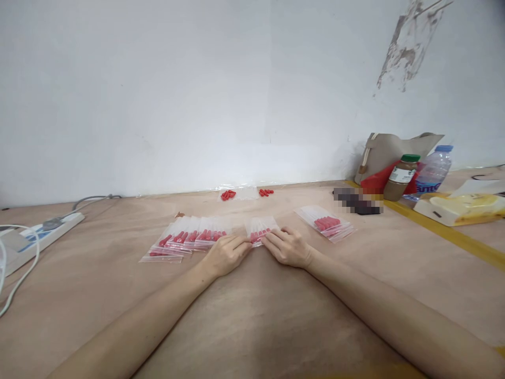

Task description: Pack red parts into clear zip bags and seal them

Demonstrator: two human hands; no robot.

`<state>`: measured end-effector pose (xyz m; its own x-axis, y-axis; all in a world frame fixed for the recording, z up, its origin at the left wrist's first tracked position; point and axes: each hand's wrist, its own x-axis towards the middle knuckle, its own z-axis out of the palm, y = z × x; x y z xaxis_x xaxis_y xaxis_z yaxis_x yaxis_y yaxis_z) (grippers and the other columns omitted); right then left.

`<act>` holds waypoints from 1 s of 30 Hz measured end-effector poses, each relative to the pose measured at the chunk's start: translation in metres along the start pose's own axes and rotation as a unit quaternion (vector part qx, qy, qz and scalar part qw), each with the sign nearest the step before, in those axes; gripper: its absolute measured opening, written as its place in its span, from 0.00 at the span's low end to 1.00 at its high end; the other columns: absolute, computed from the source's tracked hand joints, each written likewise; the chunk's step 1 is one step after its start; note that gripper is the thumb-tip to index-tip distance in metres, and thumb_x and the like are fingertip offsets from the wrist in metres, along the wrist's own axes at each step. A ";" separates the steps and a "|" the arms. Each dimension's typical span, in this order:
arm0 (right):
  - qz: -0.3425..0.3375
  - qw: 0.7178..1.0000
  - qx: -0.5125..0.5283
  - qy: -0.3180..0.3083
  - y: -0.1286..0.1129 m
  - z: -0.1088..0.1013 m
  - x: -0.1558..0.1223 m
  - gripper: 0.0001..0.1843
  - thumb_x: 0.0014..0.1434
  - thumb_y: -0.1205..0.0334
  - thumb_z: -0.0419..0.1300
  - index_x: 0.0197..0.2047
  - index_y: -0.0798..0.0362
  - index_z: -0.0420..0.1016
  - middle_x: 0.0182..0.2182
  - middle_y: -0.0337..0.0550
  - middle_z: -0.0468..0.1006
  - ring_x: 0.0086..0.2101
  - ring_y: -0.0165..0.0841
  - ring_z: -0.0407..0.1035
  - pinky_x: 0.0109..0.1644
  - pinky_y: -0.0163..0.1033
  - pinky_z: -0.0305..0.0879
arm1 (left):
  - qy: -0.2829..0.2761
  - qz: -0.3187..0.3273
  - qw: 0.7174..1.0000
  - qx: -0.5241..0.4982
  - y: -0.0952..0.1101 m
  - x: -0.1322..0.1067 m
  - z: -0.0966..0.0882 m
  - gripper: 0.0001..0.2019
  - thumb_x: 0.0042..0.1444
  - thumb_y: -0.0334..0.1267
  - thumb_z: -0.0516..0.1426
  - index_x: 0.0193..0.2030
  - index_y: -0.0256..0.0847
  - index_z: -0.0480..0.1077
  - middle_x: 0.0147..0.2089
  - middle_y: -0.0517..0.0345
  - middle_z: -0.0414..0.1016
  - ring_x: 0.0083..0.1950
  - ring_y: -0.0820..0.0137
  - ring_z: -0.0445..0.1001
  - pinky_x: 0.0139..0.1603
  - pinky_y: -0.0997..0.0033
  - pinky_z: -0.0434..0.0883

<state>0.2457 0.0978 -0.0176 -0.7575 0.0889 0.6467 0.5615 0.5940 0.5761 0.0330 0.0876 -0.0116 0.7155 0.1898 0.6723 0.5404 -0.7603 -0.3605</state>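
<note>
My left hand (225, 255) and my right hand (288, 246) meet at a small clear zip bag (261, 230) with red capsule-like pieces inside. Both pinch its near edge with curled fingers, and the bag lies flat on the table. To the left, a row of several filled bags (189, 238) overlaps like fanned cards. To the right lies a small stack of filled bags (326, 223). Loose red pieces (228, 195) and a second small group of red pieces (266, 192) lie near the wall on clear plastic.
A white power strip (43, 231) with cables is at the left. At the right stand a brown jar (400, 177), a water bottle (433, 170), a beige bag (390, 150), a tissue pack (461, 207) and a yellow tape line (445, 231).
</note>
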 end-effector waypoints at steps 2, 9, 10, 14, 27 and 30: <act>0.010 1.000 -0.005 -0.025 0.002 -0.001 -0.002 0.12 0.59 0.71 0.46 0.30 0.56 0.68 0.25 0.40 0.71 0.29 0.28 0.59 0.30 0.38 0.45 | 0.002 -0.004 1.000 0.004 0.000 0.000 -0.001 0.07 0.58 0.30 0.50 0.32 0.37 0.67 0.32 0.58 0.74 0.31 0.73 0.72 0.33 0.74 0.69; 0.022 0.998 -0.014 -0.061 0.011 -0.008 -0.010 0.13 0.59 0.73 0.45 0.30 0.56 0.68 0.26 0.40 0.71 0.28 0.28 0.59 0.31 0.38 0.45 | -0.019 -0.021 1.000 0.001 -0.002 -0.005 -0.003 0.08 0.59 0.31 0.50 0.30 0.37 0.67 0.30 0.59 0.73 0.29 0.74 0.71 0.31 0.74 0.68; 0.028 0.997 -0.013 -0.069 0.012 -0.009 -0.012 0.13 0.59 0.73 0.45 0.31 0.55 0.68 0.26 0.41 0.71 0.28 0.28 0.59 0.32 0.38 0.45 | -0.024 -0.023 0.999 0.002 -0.002 -0.006 -0.003 0.09 0.59 0.31 0.50 0.30 0.37 0.67 0.29 0.58 0.73 0.29 0.74 0.71 0.30 0.74 0.67; 0.057 0.995 -0.012 -0.084 0.015 -0.009 -0.016 0.13 0.58 0.73 0.46 0.26 0.55 0.67 0.23 0.40 0.69 0.26 0.28 0.57 0.31 0.38 0.44 | -0.035 -0.022 0.999 0.011 -0.002 -0.007 -0.004 0.10 0.59 0.31 0.49 0.29 0.37 0.67 0.28 0.58 0.72 0.29 0.73 0.70 0.30 0.73 0.67; 0.057 0.973 0.078 -0.208 0.019 -0.008 -0.013 0.22 0.61 0.49 0.44 0.29 0.55 0.69 0.29 0.44 0.72 0.32 0.32 0.63 0.35 0.37 0.49 | -0.106 -0.053 0.993 0.016 -0.001 -0.007 -0.003 0.09 0.59 0.27 0.46 0.44 0.36 0.63 0.51 0.50 0.68 0.46 0.67 0.71 0.43 0.69 0.69; 0.117 0.958 0.127 -0.228 0.025 -0.011 -0.011 0.25 0.58 0.43 0.44 0.32 0.55 0.71 0.34 0.46 0.72 0.37 0.33 0.63 0.42 0.40 0.51 | -0.156 -0.049 0.986 0.029 -0.006 -0.005 -0.007 0.14 0.57 0.23 0.43 0.48 0.36 0.60 0.50 0.48 0.68 0.47 0.66 0.70 0.44 0.69 0.69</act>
<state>0.2718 0.1029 -0.0052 -0.7207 0.5483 0.4243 0.6776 0.6864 0.2639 0.0235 0.0872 -0.0081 0.7553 0.4487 0.4778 0.6314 -0.6936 -0.3467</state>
